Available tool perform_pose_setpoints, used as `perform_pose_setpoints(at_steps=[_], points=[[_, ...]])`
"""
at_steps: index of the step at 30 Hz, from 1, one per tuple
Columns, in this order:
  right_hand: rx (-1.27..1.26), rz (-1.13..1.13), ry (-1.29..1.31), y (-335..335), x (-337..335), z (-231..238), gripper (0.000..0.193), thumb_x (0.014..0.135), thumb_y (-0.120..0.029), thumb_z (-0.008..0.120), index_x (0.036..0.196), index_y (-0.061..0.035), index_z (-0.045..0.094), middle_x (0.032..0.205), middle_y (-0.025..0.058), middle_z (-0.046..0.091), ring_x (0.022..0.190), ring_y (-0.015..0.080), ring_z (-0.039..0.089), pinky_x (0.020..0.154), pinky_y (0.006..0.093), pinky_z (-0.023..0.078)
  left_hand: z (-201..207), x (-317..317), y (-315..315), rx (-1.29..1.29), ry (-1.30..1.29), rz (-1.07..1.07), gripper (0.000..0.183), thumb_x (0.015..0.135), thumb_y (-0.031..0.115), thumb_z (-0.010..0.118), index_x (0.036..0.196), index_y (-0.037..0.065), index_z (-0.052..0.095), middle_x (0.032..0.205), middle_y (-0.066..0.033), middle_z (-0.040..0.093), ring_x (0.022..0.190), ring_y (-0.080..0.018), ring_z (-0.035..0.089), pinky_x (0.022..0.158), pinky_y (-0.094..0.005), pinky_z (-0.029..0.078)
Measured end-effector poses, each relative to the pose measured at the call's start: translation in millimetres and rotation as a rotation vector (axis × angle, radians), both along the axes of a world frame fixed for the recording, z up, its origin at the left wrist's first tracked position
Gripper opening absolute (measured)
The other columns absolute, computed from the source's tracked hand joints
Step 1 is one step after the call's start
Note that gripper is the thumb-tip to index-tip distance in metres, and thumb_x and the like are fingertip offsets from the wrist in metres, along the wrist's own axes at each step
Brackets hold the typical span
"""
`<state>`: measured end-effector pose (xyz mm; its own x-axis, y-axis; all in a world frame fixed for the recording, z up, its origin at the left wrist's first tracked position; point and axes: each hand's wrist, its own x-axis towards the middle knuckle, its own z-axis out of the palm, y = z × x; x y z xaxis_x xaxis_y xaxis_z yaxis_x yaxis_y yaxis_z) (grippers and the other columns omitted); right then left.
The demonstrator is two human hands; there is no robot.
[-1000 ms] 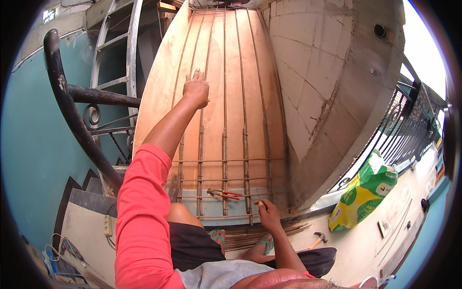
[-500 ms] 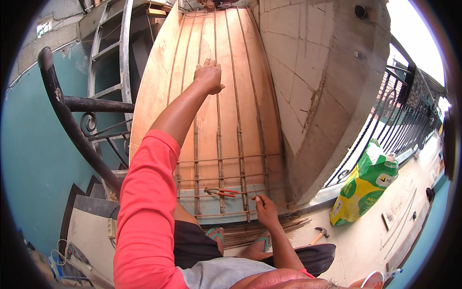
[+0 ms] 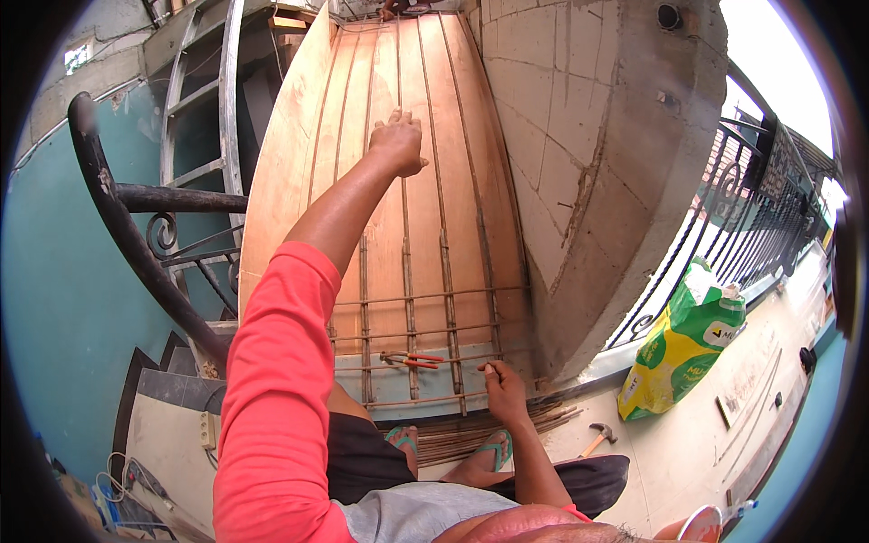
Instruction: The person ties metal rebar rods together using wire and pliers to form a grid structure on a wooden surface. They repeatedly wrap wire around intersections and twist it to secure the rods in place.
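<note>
My left hand (image 3: 396,145) reaches far out over a long plywood panel (image 3: 385,244), its fingers stretched and apart, with nothing seen in it. Beneath it run lengthwise steel bars (image 3: 445,262), crossed near me by thinner rods (image 3: 425,335). Red-handled pincers (image 3: 412,360) lie on the crossing bars at the near end. Beside that end, my right hand (image 3: 503,391) is closed in a pinch, thumb and fingertips together. Whatever it may hold is too small to make out.
A bundle of steel rods (image 3: 480,436) lies by my sandalled feet. Right of it are a hammer (image 3: 598,440) and a green-yellow sack (image 3: 679,348). A concrete wall (image 3: 597,172) flanks the panel; a dark handrail (image 3: 136,244) and metal ladder (image 3: 226,100) stand left. At the far end, another person's hand (image 3: 391,11) shows.
The view has shifted slightly. My left hand has moved a little to the right over the bars, still outstretched. My right hand stays pinched in nearly the same place.
</note>
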<state>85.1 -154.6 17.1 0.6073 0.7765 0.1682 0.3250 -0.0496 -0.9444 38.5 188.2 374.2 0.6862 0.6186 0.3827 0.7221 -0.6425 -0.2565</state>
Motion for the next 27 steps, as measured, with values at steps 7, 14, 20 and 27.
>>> perform_pose_setpoints(at_steps=[7,14,20,27], points=[[-0.03,0.011,0.037,3.2,-5.3,1.5,0.024,0.109,-0.022,0.051,0.111,-0.0047,0.068,0.066,-0.0042,0.043,0.061,0.0056,0.038,0.057,0.0277,0.036,-1.9,-15.1,5.9,-0.016,-0.028,0.006,0.092,0.09,0.044,0.076,0.159,0.003,0.032,0.168,-0.0147,0.029,0.157,-0.0305,0.022,0.125,-0.049,0.029],[0.018,-0.003,0.055,5.6,2.4,-3.9,0.024,0.109,-0.022,0.051,0.111,-0.0048,0.068,0.066,-0.0058,0.044,0.061,0.005,0.039,0.056,0.0267,0.036,-7.2,0.4,18.2,-0.139,-0.15,-0.15,0.096,0.088,0.046,0.077,0.158,-0.003,0.032,0.164,-0.0223,0.033,0.153,-0.0341,0.031,0.124,-0.0427,0.032],[0.036,-0.028,0.058,-1.0,8.5,4.5,0.024,0.109,-0.022,0.052,0.11,-0.0042,0.069,0.066,-0.0055,0.044,0.061,0.0048,0.039,0.055,0.0259,0.035,-38.2,58.2,11.6,-0.688,-0.454,-0.388,0.102,0.09,0.051,0.074,0.159,-0.007,0.026,0.161,-0.031,0.033,0.151,-0.0363,0.036,0.118,-0.0415,0.038],[-0.007,-0.092,0.073,-13.7,23.0,0.0,0.026,0.107,-0.025,0.053,0.111,-0.0056,0.07,0.066,0.0043,0.052,0.063,0.0119,0.048,0.06,0.0326,0.041,-226.5,106.2,33.3,-1.169,-0.663,-0.191,0.095,0.098,0.047,0.065,0.159,-0.009,0.02,0.163,-0.0305,0.03,0.151,-0.0387,0.033,0.121,-0.0454,0.031]])
